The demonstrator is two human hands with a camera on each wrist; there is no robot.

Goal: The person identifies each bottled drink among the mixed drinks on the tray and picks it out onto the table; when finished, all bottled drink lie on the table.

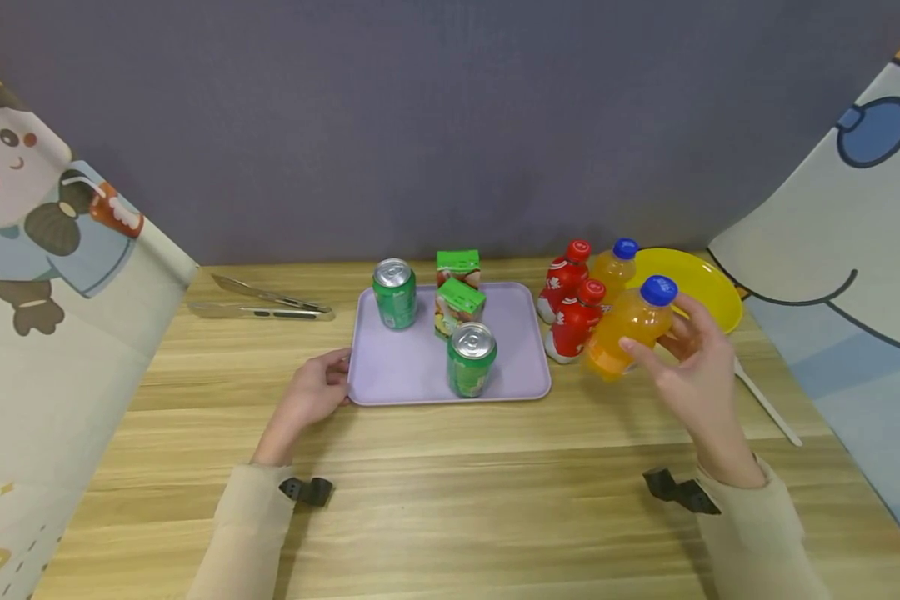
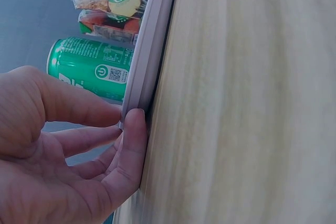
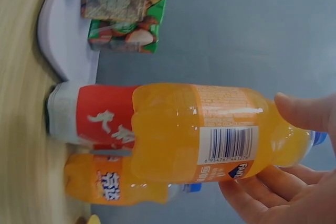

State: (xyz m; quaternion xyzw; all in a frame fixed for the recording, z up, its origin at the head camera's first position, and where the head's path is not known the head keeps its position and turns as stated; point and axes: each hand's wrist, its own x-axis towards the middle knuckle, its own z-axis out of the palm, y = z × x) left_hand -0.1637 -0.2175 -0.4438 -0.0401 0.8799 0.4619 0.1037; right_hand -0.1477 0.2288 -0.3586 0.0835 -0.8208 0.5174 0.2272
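My right hand (image 1: 693,367) grips an orange soda bottle (image 1: 630,329) with a blue cap near its upper part, tilted and raised off the table. Behind it stand a second orange soda bottle (image 1: 613,268) and two red-and-white bottles (image 1: 574,327). At the left end of a lilac tray (image 1: 397,379), my left hand (image 1: 317,387) pinches the rim between thumb and fingers, as the left wrist view shows. On the tray are two green cans (image 1: 471,367) and two green-topped juice cartons (image 1: 459,304), one behind the other.
Metal tongs (image 1: 270,307) lie left of the tray. A yellow plate (image 1: 708,287) is at the back right, with a white handle (image 1: 768,404) sticking out in front of it. A grey wall (image 1: 450,125) closes off the table's back edge.
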